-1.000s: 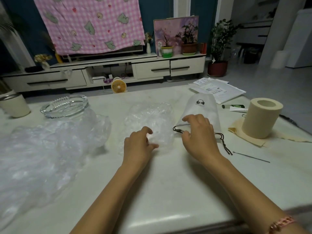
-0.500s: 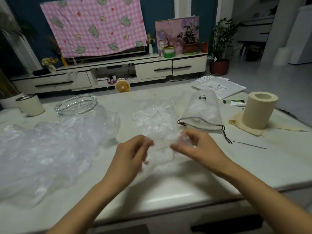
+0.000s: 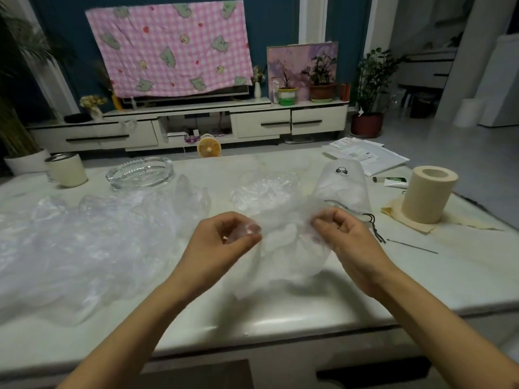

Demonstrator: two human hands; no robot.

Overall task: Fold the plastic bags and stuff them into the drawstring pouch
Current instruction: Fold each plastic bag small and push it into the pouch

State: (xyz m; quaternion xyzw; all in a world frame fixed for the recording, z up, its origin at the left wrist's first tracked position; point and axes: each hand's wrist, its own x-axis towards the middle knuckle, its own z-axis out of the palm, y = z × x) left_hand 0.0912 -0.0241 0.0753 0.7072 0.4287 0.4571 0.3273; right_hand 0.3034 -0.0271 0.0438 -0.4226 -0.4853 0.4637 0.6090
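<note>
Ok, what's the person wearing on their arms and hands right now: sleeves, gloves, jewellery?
Nothing that shows. The left hand and right hand have no gloves, rings or watch in view. Both arms are uncovered right to the bottom edge of the picture, with no sleeve or cuff in view and no band visible at either wrist.

Left of one drawstring pouch (image 3: 341, 186), one lifted plastic bag (image 3: 289, 248), one plastic heap (image 3: 84, 242), one ashtray (image 3: 139, 172) and one cup (image 3: 66, 169) are showing; right of it, one paper roll (image 3: 427, 193).
</note>
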